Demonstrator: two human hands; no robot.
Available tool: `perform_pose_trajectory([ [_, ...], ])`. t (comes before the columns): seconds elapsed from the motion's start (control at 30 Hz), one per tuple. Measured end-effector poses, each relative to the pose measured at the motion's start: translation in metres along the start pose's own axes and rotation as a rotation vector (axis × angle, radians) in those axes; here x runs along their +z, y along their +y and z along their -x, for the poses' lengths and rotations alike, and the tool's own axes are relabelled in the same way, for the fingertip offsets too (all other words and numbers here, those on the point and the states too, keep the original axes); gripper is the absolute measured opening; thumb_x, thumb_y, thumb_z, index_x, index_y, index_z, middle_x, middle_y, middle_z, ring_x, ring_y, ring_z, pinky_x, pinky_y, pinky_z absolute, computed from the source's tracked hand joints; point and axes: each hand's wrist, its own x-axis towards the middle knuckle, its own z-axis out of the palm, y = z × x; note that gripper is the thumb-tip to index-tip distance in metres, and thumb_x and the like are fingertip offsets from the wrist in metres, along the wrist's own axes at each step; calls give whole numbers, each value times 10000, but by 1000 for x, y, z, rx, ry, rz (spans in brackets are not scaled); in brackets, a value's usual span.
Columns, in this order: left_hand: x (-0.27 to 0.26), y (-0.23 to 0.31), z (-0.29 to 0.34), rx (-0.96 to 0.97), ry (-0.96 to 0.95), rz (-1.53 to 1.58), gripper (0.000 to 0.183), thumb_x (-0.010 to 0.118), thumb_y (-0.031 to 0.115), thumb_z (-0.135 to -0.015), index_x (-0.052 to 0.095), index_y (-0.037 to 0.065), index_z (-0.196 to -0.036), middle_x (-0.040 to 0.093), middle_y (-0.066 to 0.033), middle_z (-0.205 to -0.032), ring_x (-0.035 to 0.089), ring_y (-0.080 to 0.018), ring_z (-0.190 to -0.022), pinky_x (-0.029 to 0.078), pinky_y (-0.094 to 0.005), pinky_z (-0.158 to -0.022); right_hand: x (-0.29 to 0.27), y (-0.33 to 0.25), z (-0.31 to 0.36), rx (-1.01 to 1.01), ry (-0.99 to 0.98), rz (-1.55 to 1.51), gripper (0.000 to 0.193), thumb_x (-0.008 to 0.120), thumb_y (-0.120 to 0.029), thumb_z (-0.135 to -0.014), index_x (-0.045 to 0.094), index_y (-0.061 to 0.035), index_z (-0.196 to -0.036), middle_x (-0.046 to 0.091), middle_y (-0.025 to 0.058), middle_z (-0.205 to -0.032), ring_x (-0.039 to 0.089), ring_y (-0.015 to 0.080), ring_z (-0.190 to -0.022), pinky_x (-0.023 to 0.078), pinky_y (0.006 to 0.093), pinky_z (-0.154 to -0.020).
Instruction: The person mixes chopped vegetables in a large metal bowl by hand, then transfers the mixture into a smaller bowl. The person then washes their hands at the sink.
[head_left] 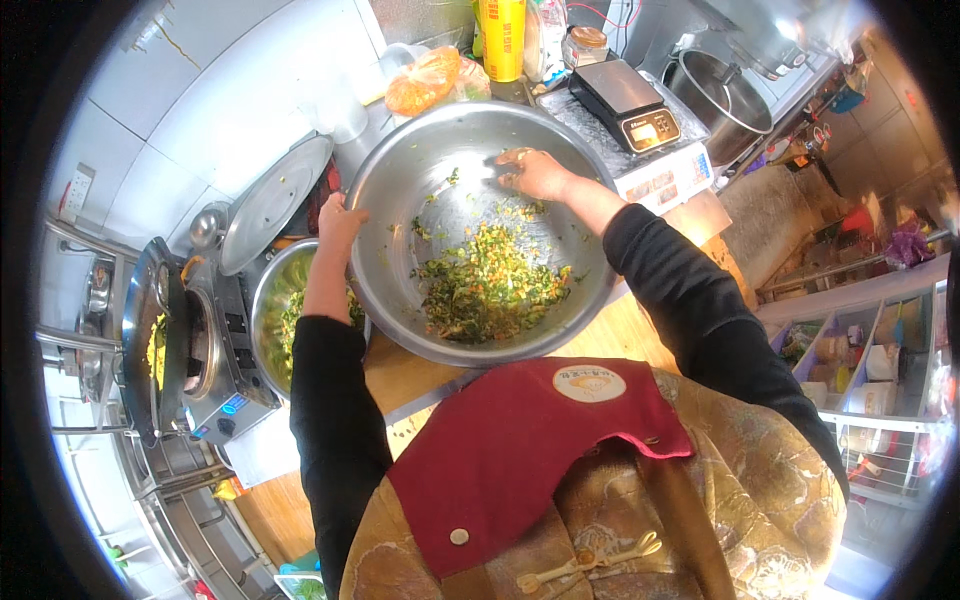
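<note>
A large steel mixing bowl (pixel 385 290) stands tilted toward me on the counter. Chopped green vegetable with orange and pale bits (pixel 490 285) is heaped at its near side, and stray shreds stick to the wall. At the bowl's left rim, my left hand (pixel 340 222) grips the edge, thumb inward. My right hand (pixel 538 175) reaches inside by the far right wall, fingers apart and bent, with nothing visible in them. A second steel bowl (pixel 262 310) with similar chopped greens sits under my left forearm, partly hidden by it.
Left of the bowls are a burner (pixel 215 345), a dark pan (pixel 135 340) with yellow food, and a large lid (pixel 278 205). Behind stand a bagged orange food (pixel 422 82), a yellow roll (pixel 502 40), a scale (pixel 620 100) and a deep pot (pixel 720 105). Shelves (pixel 880 370) are at right.
</note>
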Motion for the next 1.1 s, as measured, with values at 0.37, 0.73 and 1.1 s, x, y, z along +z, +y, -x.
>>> perform_pose_trajectory([
  [0.37,-53,136,57,292,108,8,347,526,6,-700,587,-29,-1040,609,-137,-785,561,-175,-702,464,-320,-676,83,-49,-111,-223,1110,-400,105,553,-150,-858,580,-50,-837,593,157,-834,561,343,-821,443,433,-760],
  [0.73,-46,94,72,155,144,205,349,505,-9,-713,600,-15,-1049,607,-54,-838,537,-121,-779,438,-264,-728,100,-83,1,-1449,-162,-24,158,542,-166,-836,618,-33,-799,593,160,-864,583,260,-827,467,415,-750],
  [1.1,-47,108,72,219,177,88,310,493,-18,-712,592,-32,-1006,583,-52,-803,515,-119,-756,433,-270,-694,137,-96,46,-1007,-334,93,212,505,-178,-872,632,-14,-829,607,208,-881,588,347,-900,467,467,-791],
])
